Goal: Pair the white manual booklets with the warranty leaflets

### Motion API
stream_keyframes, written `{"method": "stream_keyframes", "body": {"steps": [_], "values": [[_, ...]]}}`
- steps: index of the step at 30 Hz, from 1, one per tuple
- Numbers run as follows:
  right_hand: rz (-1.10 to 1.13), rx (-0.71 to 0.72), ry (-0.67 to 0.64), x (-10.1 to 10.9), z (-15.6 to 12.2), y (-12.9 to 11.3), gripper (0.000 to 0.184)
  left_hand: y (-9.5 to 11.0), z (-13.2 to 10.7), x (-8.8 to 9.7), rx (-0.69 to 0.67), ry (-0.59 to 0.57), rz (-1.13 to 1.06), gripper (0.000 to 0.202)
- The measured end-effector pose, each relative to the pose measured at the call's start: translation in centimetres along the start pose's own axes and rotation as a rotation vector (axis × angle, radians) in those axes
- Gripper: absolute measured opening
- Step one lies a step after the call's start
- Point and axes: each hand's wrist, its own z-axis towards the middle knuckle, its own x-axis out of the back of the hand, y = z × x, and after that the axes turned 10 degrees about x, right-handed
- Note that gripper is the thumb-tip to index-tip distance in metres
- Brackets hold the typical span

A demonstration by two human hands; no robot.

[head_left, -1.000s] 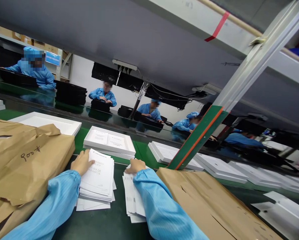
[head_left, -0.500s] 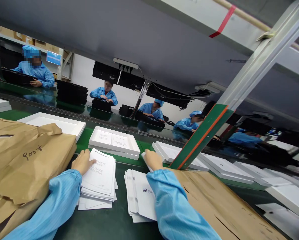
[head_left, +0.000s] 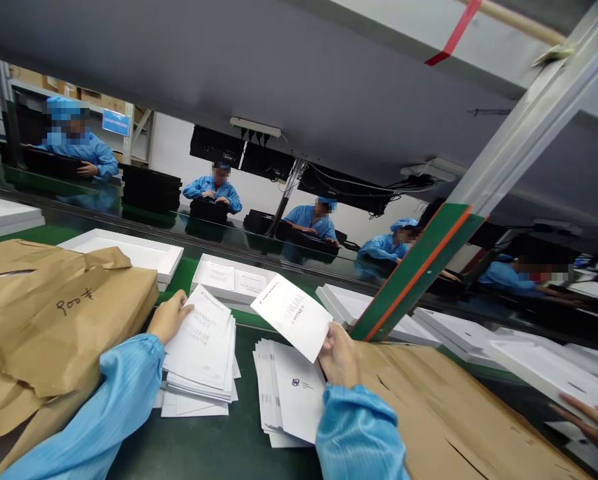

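My right hand pinches a white manual booklet and holds it tilted above a fanned pile of white leaflets on the dark green bench. My left hand rests on the top left edge of a stack of white warranty booklets, thumb on the top booklet with its corner lifted. Both arms wear light blue sleeves. Just beyond the stacks lies an open white tray box with two booklets inside.
Crumpled brown paper wrapping lies at left, another brown sheet at right. More white tray boxes sit along the green conveyor. A slanted metal post with green and orange tape rises at right. Workers in blue sit beyond. Another person's fingertips show far right.
My right hand lifted one manual booklet off the right pile and raised it toward the tray box. The left hand stayed on the warranty stack. The view shifted slightly right.
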Motion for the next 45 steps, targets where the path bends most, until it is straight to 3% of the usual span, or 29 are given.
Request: {"method": "stream_keyframes", "body": {"steps": [5,9,12,15,20,23,26,32,36,40,42,45], "values": [[0.321,-0.125,0.016,-0.8,-1.2,0.7,0.016,0.5,-0.1,-0.3,0.008,-0.055,-0.498,0.019],[0.626,-0.388,-0.149,-1.8,-2.6,0.5,0.021,1.0,-0.6,-0.7,0.075,-0.224,-0.857,0.020],[0.629,-0.496,-0.313,-2.9,-4.0,0.6,0.025,1.6,-1.3,-1.0,0.104,-0.342,-1.016,0.024],[0.550,-0.527,-0.427,-3.9,-5.1,0.5,0.019,2.4,-1.9,-1.3,0.049,-0.434,-1.092,0.035],[0.322,-0.431,-0.629,-4.5,-5.7,0.0,0.013,3.1,-2.6,-1.6,-0.016,-0.452,-1.089,0.046],[0.216,-0.362,-0.725,-4.5,-5.9,-0.6,0.024,3.2,-2.8,-1.6,-0.024,-0.404,-1.060,0.045],[0.273,-0.326,-0.779,-4.5,-6.0,-1.1,0.037,3.3,-3.0,-1.9,-0.030,-0.391,-1.058,0.046],[0.245,-0.419,-0.874,-4.6,-6.3,-0.6,0.035,3.8,-3.4,-2.6,0.025,-0.372,-1.194,0.050],[0.236,-0.435,-0.741,-4.7,-6.4,-0.2,0.031,3.5,-3.6,-2.7,0.029,-0.590,-1.180,0.049],[0.286,-0.469,-0.631,-4.7,-6.4,-0.3,0.035,3.0,-3.6,-2.8,0.004,-0.818,-0.887,0.048],[0.292,-0.475,-0.620,-4.7,-6.4,-0.5,0.035,2.9,-3.5,-2.9,0.028,-0.818,-0.807,0.048],[0.278,-0.468,-0.606,-4.8,-6.5,-0.8,0.033,2.8,-3.2,-2.8,0.038,-0.719,-0.831,0.044]]}}
